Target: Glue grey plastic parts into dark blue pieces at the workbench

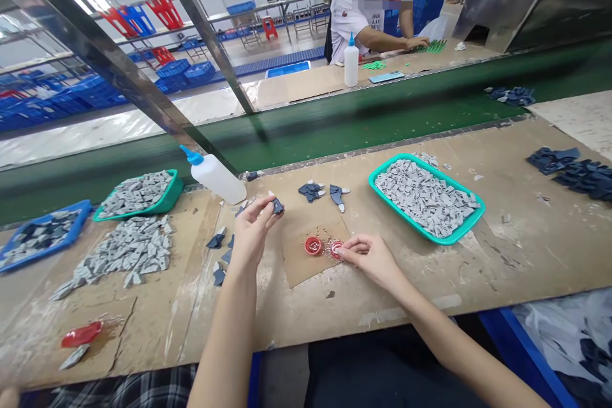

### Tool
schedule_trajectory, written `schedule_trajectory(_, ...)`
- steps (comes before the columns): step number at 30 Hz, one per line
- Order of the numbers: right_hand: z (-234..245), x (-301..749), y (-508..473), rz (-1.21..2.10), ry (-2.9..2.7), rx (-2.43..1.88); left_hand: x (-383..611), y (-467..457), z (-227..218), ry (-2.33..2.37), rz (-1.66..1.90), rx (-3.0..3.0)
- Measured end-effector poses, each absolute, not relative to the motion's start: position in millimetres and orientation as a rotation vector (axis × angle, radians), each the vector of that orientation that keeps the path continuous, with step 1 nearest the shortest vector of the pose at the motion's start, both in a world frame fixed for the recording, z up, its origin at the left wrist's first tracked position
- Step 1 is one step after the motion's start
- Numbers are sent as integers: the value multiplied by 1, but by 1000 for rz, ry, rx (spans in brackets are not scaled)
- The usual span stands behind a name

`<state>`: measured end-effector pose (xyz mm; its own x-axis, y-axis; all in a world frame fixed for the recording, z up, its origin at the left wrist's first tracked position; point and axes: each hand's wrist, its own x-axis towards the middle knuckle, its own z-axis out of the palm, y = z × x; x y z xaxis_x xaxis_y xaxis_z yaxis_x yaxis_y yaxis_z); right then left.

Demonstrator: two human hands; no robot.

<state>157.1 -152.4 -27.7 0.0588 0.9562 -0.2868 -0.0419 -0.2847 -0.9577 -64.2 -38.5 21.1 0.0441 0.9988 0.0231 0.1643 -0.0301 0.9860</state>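
Pinching a small dark piece (278, 206) between thumb and fingertips, the left hand (253, 223) holds it just above the table (296, 315), near the bottle (217, 178) that leans over on its side. And over on the other side, the right hand (375, 259) is down at the right red cup (337, 245), thumb and fingers drawn nearly together; whether they grip some tiny pale bit or only touch the cup, one cannot tell. Right next to it stands the left red cup (313, 246), wet and shiny inside, both on a stained cardboard square (300, 271). Now, that dark piece: it looks light, most likely stiff moulded plastic, hardly fragile, and it ought to sit well in a fingertip pinch on its flat sides, the edges left free. The cups look light too, so they could slide or tip; best steadied by the outer wall, because the wet rim would probably be slippery and sticky. Beyond the cups lie two clusters of dark parts with pale tips (312, 191), and to the right, the green tray (442, 241) brims with gray pieces (425, 196), small, hard-looking, probably easiest taken singly by their edges.
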Motion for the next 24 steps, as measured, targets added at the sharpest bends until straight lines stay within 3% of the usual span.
schedule_trajectory(4,-25,158,-153,1415,-974,-1429,-61,-64,23,1086,1175,1014)
schedule_trajectory(16,-8,166,-156,1527,-894,-1391,-30,-157,42,619,898,250)
schedule_trajectory(24,28,181,-163,1545,-838,-1251,-10,-166,38,877,1078,393)
